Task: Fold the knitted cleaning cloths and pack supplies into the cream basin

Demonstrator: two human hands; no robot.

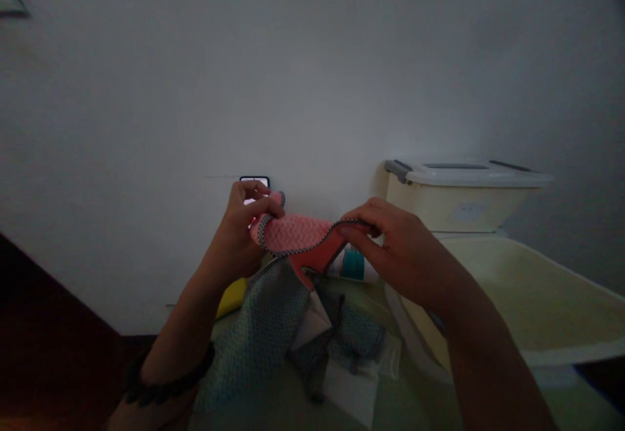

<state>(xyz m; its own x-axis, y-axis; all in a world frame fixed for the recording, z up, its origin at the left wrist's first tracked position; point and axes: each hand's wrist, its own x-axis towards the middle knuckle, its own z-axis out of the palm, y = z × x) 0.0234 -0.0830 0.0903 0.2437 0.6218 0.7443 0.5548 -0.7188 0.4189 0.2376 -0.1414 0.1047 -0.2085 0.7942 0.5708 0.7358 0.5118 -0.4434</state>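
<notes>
Both hands hold a pink textured cloth [300, 229] with a dark-and-white striped edging, raised above the table. My left hand [244, 222] is closed on its left end, with a fold of pink beyond the fingers. Thumb and fingers of my right hand [390, 239] pinch the right corner by its edge. The underside shows a smoother, redder pink. Below hangs or lies a grey-green textured cloth [268, 314]; whether it touches the pink one I cannot tell. More grey-green cloth [359, 327] is bunched on the table beside white paper-like pieces [349, 385].
A phone [254, 181] with a lit screen stands behind my left hand. To the right are an open cream bin [547, 294] and a lidded cream box [454, 203] behind it. A white and teal cylinder [352, 265] and a yellow object [231, 297] lie nearby. Behind rises a wall.
</notes>
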